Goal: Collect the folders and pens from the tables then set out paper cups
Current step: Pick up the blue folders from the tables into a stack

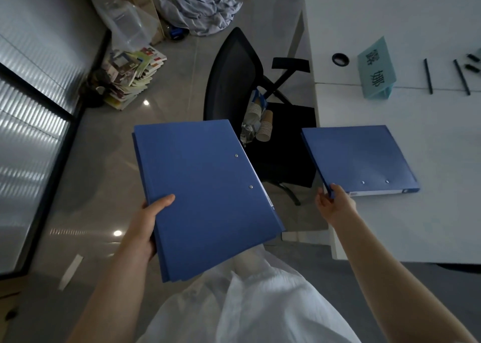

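Observation:
My left hand [148, 225] grips a stack of blue folders [205, 197] by its left edge, held flat above the floor. Another blue folder [359, 160] lies on the white table [429, 212], overhanging the table's left edge. My right hand [333, 202] pinches that folder's near left corner. Two black pens [428, 75] lie farther back on the table, with pen caps [472, 62] beside them. Sleeves of paper cups [263, 121] rest on the seat of the black office chair [234, 82].
A teal name card [377, 69] stands on the table near a cable hole [340, 59]. The chair sits tucked between me and the table. Magazines [130, 79], a plastic bag and crumpled cloth [195, 6] lie on the floor beyond. A glass partition runs along the left.

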Demonstrator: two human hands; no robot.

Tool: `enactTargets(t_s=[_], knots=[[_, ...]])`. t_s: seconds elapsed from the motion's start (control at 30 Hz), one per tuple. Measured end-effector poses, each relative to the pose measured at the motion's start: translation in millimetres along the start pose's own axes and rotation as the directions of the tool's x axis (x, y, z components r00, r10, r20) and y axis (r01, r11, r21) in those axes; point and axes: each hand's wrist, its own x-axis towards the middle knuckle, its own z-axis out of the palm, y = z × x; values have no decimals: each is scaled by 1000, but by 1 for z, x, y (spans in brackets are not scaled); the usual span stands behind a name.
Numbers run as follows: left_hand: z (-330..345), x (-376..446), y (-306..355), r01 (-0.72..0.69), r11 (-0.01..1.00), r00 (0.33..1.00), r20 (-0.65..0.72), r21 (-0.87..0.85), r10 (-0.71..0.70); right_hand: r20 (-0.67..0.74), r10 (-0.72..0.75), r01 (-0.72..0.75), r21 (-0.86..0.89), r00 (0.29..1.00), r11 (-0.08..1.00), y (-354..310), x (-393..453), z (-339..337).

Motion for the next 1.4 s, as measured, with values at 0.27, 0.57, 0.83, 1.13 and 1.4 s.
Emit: enactTargets(t_s=[0.27, 0.57, 0.83, 1.13, 1.4], knots=[[-8, -3, 4, -17, 1000, 998, 54, 2, 17, 82, -425, 426, 7, 901, 905, 6, -58, 15], [-28, -14, 20, -76, 994, 994, 69, -84, 82, 362, -633, 729, -370, 684, 576, 30, -143, 31], [-52, -16, 35, -155, 973, 987, 13, -169, 159, 703, -621, 897, -442, 347, 2, 70, -201, 60], [-57, 2, 54, -167, 952, 984, 23, -256, 179, 906, -296, 829, 97, -302, -551, 154, -227, 106], [-53, 61, 118, -186, 933, 982, -23, -308, 188, 969, 97, 857, 248, -229, -451, 159, -190, 185]])
